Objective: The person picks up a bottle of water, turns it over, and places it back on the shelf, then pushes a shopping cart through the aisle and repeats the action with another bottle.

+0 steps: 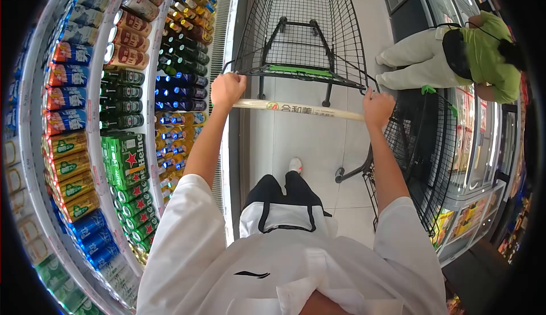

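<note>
A black wire shopping cart (pixel 307 2) stands in front of me, and no goods show in its basket. Its pale handlebar (pixel 301 110) carries a round logo and printed characters. My left hand (pixel 228 89) is closed round the left end of the cart's handle, beside the drinks shelf. At the right end my right hand (pixel 379 109) is closed in the same way, with the thumb up near the frame. A green strip (pixel 300 71) runs along the near edge of the basket.
Shelves of beer cans (pixel 68 76) and bottles (pixel 182 90) line the left side. A second black cart (pixel 421 155) stands close on my right. Beyond it, a person in a green top (pixel 492 59) stands by glass-fronted cases (pixel 478 144). Tiled floor (pixel 290 138) lies below.
</note>
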Demonstrator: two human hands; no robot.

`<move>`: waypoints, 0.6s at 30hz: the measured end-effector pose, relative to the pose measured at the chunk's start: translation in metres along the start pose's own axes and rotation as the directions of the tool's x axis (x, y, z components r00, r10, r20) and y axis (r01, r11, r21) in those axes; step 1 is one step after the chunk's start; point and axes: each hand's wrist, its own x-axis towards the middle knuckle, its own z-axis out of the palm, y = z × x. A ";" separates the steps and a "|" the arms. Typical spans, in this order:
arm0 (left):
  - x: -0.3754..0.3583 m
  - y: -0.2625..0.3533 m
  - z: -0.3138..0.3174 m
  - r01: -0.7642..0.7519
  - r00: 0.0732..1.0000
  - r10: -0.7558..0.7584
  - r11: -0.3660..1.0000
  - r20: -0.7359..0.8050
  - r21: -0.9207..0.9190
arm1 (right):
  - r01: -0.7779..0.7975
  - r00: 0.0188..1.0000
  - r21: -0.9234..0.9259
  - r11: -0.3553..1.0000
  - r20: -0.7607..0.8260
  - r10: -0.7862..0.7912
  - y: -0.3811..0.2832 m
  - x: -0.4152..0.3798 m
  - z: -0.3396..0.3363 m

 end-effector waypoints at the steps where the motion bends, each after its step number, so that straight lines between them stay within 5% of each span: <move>1: 0.011 0.001 -0.002 0.007 1.000 -0.007 1.000 0.002 -0.003 | 0.013 0.999 -0.054 0.998 0.033 -0.011 -0.003 0.011 0.006; 7: 0.081 0.003 -0.010 0.031 0.999 -0.032 0.999 -0.029 -0.013 | -0.090 0.985 -0.032 0.995 0.145 0.094 -0.039 0.077 0.037; 18: 0.257 -0.002 -0.031 -0.005 0.998 0.004 1.000 -0.059 -0.019 | -0.102 0.989 -0.002 0.995 0.103 0.102 -0.126 0.207 0.101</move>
